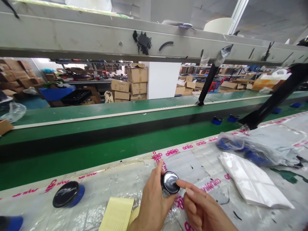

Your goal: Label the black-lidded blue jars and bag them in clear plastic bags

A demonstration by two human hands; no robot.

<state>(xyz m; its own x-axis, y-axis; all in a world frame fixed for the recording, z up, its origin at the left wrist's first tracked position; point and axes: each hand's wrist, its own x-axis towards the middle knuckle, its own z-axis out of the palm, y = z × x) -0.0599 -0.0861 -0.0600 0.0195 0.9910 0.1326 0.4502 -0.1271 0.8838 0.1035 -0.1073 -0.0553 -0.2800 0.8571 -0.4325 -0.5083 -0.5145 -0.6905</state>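
Observation:
My left hand (154, 199) is closed around a small round piece (171, 182) with a glossy black top and tilts its face toward me. The index fingertip of my right hand (201, 203) touches the right side of that face. My right thumb rests close against the index finger and the other fingers are curled; whether something thin is between them cannot be made out. To the left lies a similar round black-topped piece with a blue side (66, 194). A yellow printed paper pad (117, 214) is beside my left wrist, partly covered by it.
A white paper sheet (256, 183) and a clear plastic bag (255, 150) with blue items lie at right. Beyond the film-covered table runs a green conveyor belt (96, 149) carrying several blue pieces. A black strut (271, 99) and an overhead beam (96, 38) cross the view.

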